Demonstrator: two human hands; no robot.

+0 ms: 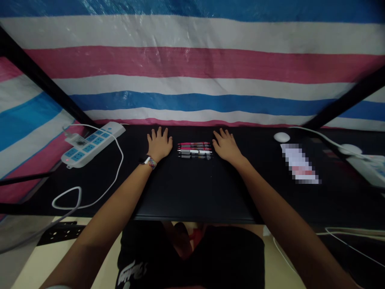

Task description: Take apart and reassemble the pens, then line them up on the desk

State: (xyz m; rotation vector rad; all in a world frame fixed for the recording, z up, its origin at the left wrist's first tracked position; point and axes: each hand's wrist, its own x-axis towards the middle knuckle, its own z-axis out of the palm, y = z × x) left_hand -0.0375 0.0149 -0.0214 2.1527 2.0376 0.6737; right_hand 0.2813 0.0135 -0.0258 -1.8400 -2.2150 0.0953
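Several pens [195,151] lie side by side on the black table [192,192], roughly parallel to its front edge. The ones at the back are red, a white one lies nearer, and a dark grey one is closest to the front. To the left of the pens, my left hand [159,145] rests flat on the table with its fingers spread and a watch on the wrist. On the other side, my right hand [227,146] lies palm down, fingers apart, close to the pens' right ends. Neither hand holds anything.
A white power strip [93,144] with a looping cable [120,160] is at the left. To the right are a white rounded object [282,137], a blurred white and red item [300,164] and another power strip [368,168]. A striped sheet [192,62] hangs behind the table.
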